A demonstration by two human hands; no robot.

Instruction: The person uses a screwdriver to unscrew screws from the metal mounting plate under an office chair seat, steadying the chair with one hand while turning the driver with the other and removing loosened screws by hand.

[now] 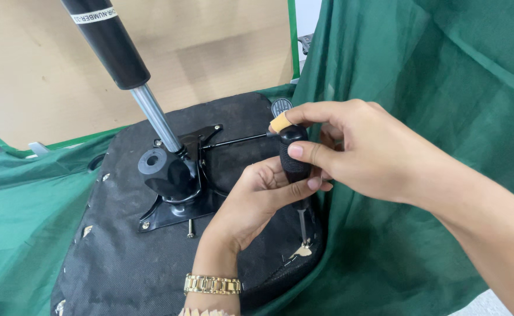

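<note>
Both hands on one screwdriver, upright, black ribbed handle. Right hand closed round the top of the handle, thumb across the grip; index fingertip wears a tan bandage. Left hand wraps the lower handle from below, fingers curled on it. Gold link bracelet on the left wrist.

Screwdriver's metal shaft runs down to the right-hand edge of the seat underside, tip sitting at a pale torn patch in the black fabric there. Whether the tip is seated in a screw cannot be told.

Seat underside lies face up, covered in black fabric, small pale rips along its left edge. Black metal mounting plate sits near the middle of the seat, well left of the hands. Gas lift cylinder rises from it, tilted toward the top left: black upper tube, chrome rod below. White rectangular label banded round the black tube near the top edge of the view, dark print. Thin black lever runs from the plate toward the right hand. Loose screw stands at the plate's near edge.

Green cloth drapes right of the seat and lies under it on the left. Tan board behind.
</note>
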